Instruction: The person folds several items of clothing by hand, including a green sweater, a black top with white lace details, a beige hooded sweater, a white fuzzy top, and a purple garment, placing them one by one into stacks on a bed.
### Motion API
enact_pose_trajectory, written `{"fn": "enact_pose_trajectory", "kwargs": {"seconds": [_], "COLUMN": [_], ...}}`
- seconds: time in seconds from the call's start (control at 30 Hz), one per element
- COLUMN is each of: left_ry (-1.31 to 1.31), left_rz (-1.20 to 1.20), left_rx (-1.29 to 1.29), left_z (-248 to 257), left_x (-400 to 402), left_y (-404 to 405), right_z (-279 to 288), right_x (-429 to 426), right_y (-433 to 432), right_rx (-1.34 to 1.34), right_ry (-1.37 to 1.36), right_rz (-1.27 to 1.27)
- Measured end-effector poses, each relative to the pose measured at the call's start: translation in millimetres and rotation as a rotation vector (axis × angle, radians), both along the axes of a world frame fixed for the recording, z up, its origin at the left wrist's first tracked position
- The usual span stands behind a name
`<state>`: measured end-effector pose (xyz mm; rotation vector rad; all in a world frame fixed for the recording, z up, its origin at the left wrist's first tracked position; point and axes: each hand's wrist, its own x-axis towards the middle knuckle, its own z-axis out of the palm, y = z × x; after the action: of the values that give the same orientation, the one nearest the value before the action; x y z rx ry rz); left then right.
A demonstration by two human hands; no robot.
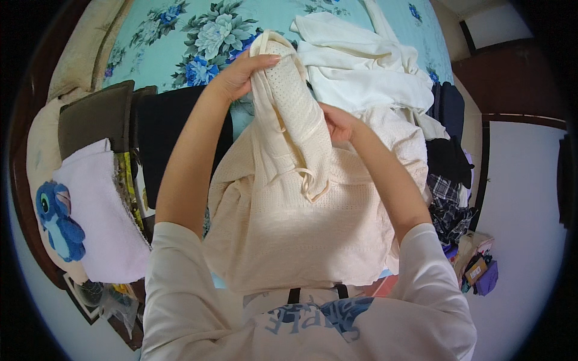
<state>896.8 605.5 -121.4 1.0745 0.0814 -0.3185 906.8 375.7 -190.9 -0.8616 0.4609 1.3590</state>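
Observation:
My left hand (239, 74) grips the top of a folded cream knit garment (293, 99), its thumb pressed on the perforated fabric. Thin straps or ties dangle from the garment's lower end. My right hand (338, 122) is at the right side of the same garment, its fingers partly hidden behind the cloth. Beneath both hands a larger cream knit top (293, 234) lies spread on the bed, closest to my body. The held garment hangs over the upper part of this top.
White garments (361, 67) are heaped on the floral bedsheet (216, 34). Folded dark cloths (180, 131), a pale lilac towel (101, 207) and a blue plush toy (61, 221) lie at left. Dark and plaid clothes (449, 198) sit along the right edge, near a white door (519, 189).

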Motion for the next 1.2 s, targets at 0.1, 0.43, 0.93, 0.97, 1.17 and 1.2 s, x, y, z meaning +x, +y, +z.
{"fn": "enact_pose_trajectory", "kwargs": {"seconds": [0.1, 0.43, 0.93, 0.97, 1.17, 1.2], "left_ry": [0.003, -0.163, -0.197, -0.151, -0.124, -0.108], "left_rz": [-0.201, -0.327, -0.260, -0.403, -0.438, -0.398], "left_rx": [0.200, 0.649, 1.499, 1.510, 1.677, 1.729], "left_z": [34, 75, 69, 58, -4, -10], "left_x": [3, 13, -7, -17, -87, -91], "left_y": [3, -9, -41, -37, -23, -25], "right_z": [5, 73, 236, 237, 253, 252], "right_x": [29, 100, 94, 84, 37, 37], "right_y": [-14, -34, -9, -6, -8, -7], "right_rx": [0.190, -1.016, -1.179, -1.162, -0.854, -0.858], "right_ry": [-0.154, -1.540, -2.438, -2.406, -2.490, -2.487], "right_rz": [0.360, -0.211, 0.084, 0.121, 0.120, 0.121]}}
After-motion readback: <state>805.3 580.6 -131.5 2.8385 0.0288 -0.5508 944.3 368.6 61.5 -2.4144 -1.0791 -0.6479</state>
